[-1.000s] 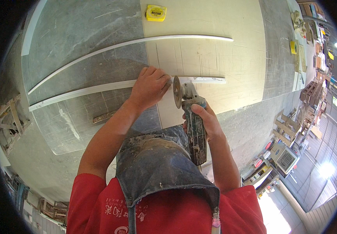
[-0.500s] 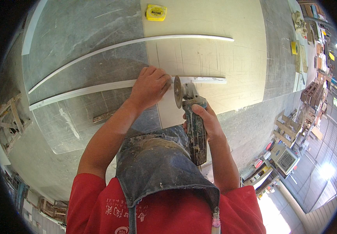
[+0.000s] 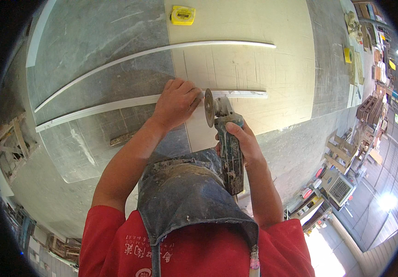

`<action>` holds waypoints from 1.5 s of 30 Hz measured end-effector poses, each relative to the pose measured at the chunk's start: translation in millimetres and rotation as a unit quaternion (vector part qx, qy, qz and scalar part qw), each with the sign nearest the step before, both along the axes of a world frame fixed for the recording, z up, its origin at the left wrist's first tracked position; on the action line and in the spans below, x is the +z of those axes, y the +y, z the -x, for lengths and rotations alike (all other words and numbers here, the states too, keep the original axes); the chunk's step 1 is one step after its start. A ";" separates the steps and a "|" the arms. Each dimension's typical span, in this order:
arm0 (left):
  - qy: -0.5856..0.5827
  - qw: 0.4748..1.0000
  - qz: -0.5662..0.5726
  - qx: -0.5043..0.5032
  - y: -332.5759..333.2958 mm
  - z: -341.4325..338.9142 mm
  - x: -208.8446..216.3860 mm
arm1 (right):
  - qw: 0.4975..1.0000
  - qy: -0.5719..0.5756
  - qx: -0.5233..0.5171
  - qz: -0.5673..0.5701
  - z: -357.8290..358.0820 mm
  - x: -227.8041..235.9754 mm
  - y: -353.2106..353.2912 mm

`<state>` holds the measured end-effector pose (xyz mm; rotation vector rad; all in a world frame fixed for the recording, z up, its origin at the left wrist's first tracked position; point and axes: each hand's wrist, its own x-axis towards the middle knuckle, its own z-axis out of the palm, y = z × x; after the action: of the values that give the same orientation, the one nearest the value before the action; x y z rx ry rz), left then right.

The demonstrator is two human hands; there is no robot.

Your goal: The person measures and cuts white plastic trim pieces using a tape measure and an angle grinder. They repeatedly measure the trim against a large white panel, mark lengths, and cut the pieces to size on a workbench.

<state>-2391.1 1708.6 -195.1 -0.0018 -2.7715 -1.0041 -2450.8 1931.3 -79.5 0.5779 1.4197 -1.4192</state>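
My right hand (image 3: 247,142) is wrapped round the body of a dusty angle grinder (image 3: 231,159), thumb on top. The grinder's round cutting disc (image 3: 209,108) stands on edge at the near white strip (image 3: 102,108), just right of my left fingers; whether it touches the strip I cannot tell. My left hand (image 3: 177,102) is closed over that long, narrow strip and presses it down on the table, hiding a part of it. Beyond it lies a second thin white strip (image 3: 132,56), roughly alongside and apart from the first.
A yellow tape measure (image 3: 183,15) lies at the far side of the scratched table, on a cream board (image 3: 254,27). A short dark stick (image 3: 122,138) rests near my left forearm. At the far right edge is a yellow tape roll (image 3: 348,55). Wooden pallets (image 3: 337,154) stand off right.
The grinder has shifted very slightly left in my right hand. My left hand keeps its place on the strip.
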 end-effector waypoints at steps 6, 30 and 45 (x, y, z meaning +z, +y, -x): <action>0.007 1.000 0.000 0.004 0.9 0.9 0.6 | 1.000 -0.004 -0.007 0.005 1.2 -0.2 -1.6; -0.007 1.000 -0.002 -0.014 -0.5 0.9 -2.6 | 1.000 0.021 0.004 0.002 10.2 -6.4 -6.9; 0.000 1.000 0.015 -0.012 -1.0 0.2 -3.5 | 1.000 0.012 0.004 0.007 16.7 -7.6 -11.0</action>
<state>-2391.4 1707.6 -198.6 -0.0411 -2.7927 -0.9668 -2467.5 1920.4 -87.1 0.5465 1.4293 -1.4326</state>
